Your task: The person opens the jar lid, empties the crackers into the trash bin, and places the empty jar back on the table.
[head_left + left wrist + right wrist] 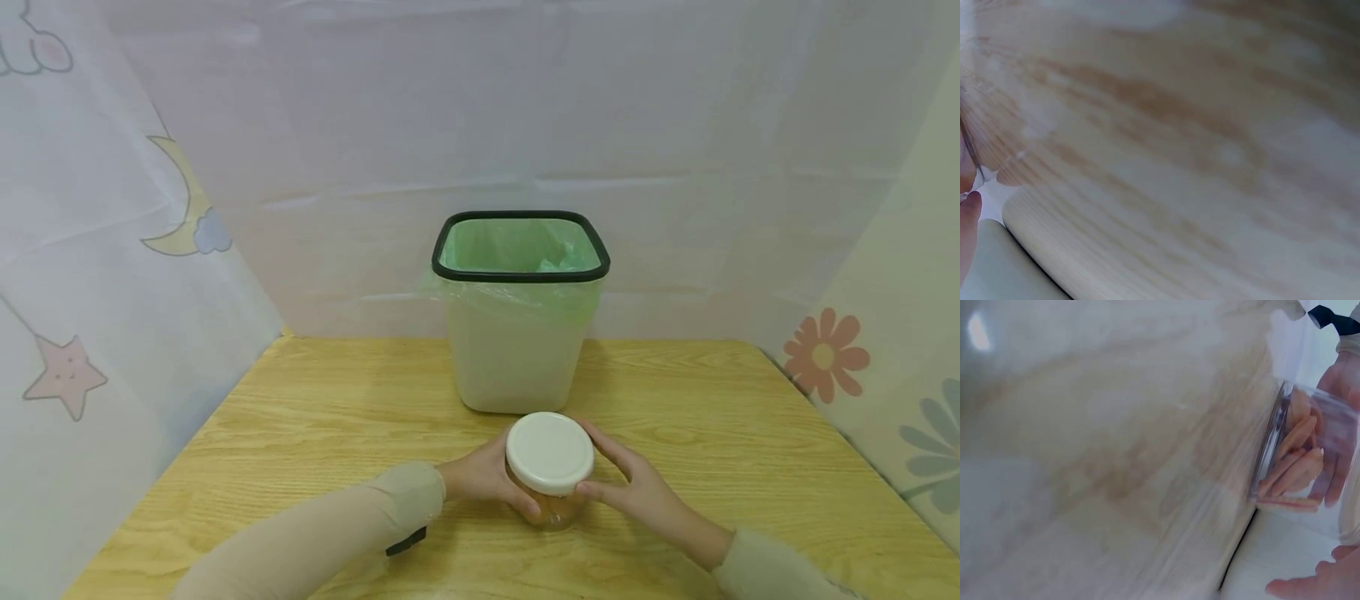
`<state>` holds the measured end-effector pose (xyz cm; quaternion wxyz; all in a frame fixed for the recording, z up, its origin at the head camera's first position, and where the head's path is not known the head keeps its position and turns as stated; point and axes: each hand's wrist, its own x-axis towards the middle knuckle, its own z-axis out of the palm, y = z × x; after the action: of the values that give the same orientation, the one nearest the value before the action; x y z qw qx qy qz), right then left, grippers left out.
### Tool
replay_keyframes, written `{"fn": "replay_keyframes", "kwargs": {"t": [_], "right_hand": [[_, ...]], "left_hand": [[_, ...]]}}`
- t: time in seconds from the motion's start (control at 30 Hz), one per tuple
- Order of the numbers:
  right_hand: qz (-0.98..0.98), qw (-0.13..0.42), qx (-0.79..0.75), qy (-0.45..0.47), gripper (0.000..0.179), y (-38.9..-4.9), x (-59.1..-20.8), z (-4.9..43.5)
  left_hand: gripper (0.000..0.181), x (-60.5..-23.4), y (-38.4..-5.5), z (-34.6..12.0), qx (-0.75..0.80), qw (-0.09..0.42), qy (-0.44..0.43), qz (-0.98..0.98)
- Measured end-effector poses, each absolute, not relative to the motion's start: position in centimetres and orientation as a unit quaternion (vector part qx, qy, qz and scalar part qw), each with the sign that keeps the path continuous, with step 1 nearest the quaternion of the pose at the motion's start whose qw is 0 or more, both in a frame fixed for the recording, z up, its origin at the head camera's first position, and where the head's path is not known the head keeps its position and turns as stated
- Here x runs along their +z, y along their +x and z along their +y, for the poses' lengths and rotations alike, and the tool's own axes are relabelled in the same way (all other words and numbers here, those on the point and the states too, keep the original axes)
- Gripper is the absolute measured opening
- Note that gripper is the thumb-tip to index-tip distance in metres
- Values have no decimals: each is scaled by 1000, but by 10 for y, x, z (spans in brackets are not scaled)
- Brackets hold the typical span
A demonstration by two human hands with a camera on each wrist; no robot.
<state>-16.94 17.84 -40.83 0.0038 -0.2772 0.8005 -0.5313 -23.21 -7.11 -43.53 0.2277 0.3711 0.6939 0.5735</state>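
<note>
A clear jar (557,510) with a white lid (551,450) stands upright between both hands, close to the table top. Several flat, orange-brown pieces (1297,462) lie inside it, seen through its wall in the right wrist view. My left hand (491,479) grips the jar's body from the left, thumb in front; its fingers (1335,469) show behind the jar. From the right, my right hand (637,483) curves thumb and fingers about the lid's edge, its thumb tip right at the front rim. In the left wrist view only a fingertip (969,215) shows at the left edge.
Behind the jar stands a white bin (517,350) with a black rim (521,276) and a green plastic liner (495,242). The wood-grain table (337,417) extends to both sides. Printed cloth walls (480,108) enclose the back and sides.
</note>
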Motion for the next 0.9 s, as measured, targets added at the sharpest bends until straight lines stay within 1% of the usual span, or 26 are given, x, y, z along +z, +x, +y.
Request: {"fn": "replay_keyframes", "kwargs": {"t": [0.17,0.37,0.5,0.7,0.9], "right_hand": [[803,-10,-534,-266,74,-165,-408,177],[804,-25,-518,-289,73,-165,-408,176],[805,-15,-520,-284,76,-164,-408,173],[820,28,-526,-223,97,-160,-402,165],[820,55,-528,-213,113,-159,-398,160]], "left_hand": [[100,-437,-234,-70,577,228,382,685],[99,-436,-233,-70,579,225,386,682],[100,-435,-232,-70,580,222,382,684],[103,-433,-231,-71,568,224,366,702],[105,-433,-230,-72,558,223,356,716]]}}
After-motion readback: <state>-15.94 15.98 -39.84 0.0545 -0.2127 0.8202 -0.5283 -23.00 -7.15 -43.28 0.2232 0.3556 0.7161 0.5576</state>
